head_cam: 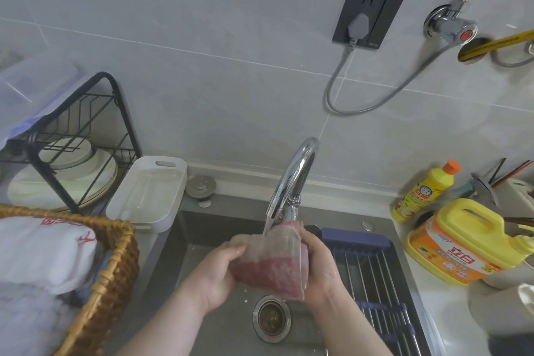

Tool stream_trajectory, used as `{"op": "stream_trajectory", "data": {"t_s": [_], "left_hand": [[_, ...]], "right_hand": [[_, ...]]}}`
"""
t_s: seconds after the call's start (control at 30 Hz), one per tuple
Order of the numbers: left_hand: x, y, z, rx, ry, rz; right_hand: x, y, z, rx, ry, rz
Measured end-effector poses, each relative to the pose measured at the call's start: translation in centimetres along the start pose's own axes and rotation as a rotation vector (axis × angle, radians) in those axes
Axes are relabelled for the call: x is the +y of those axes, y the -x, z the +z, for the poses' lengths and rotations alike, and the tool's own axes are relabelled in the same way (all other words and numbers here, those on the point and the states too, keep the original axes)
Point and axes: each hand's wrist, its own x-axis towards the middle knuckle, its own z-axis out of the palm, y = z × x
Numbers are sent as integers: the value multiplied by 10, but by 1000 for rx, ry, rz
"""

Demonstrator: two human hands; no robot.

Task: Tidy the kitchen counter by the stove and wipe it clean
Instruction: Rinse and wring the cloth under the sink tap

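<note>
Cloth [271,260], pink and grey, wet: directly below tap [294,176] spout, in the stream. Left hand [222,272] grips one end, right hand [318,266] the other. Recommended handling: turn folds through water, then wring hard below tap before any wiping.

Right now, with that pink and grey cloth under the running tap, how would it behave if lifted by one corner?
Likely floppy: the cloth folds and sags between the left hand and right hand. Probably heavy for its size and dripping, since water from the tap runs onto it. Unlikely to break or roll.
</note>
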Motion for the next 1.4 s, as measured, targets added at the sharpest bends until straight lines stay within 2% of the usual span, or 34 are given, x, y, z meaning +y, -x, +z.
{"op": "stream_trajectory", "data": {"t_s": [0.07,0.2,0.27,0.4,0.5,0.6,0.73,0.8,0.87,0.9,0.93,1.0,1.03,1.13,1.2,1.27,1.3,1.37,1.4], "left_hand": [[6,-3,-3,17,-24,43],[15,0,-12,-76,-146,71],[18,0,-15,-34,-214,88],[20,-2,-15,164,-428,221],[18,-1,-12,240,-454,257],[16,-1,-13,236,-473,242],[9,-4,-20,200,-466,121],[4,-6,-19,237,-676,119],[0,-4,-11,294,-826,193],[-4,-2,-8,241,-802,196],[-7,0,-3,163,-658,134],[-10,5,7,-3,-295,-90],[-13,3,7,-39,-164,-167],[-18,-2,-3,-58,64,-217],[-19,-1,-7,-76,236,-219],[-22,1,-7,-114,391,-233],[-23,4,-6,-116,440,-227],[-22,9,-2,-137,493,-205],[-21,12,-1,-164,490,-190]], "right_hand": [[4,-4,-3,2,-26,-40],[6,-8,-4,71,95,-154],[3,-10,-3,109,198,-198],[1,-18,4,310,335,-316],[3,-19,3,324,357,-393],[5,-18,3,324,441,-423],[6,-13,10,283,530,-439],[8,-10,15,262,664,-443],[9,-7,17,244,879,-441],[10,-5,18,231,991,-427],[12,-3,19,214,1097,-408],[17,3,26,168,1299,-387],[20,5,30,145,1408,-377],[28,8,31,86,1710,-344],[33,11,29,37,1755,-351],[41,16,28,-81,1619,-322],[44,18,26,-122,1454,-304],[43,23,22,-55,1052,-302],[40,22,15,34,903,-361]]}}
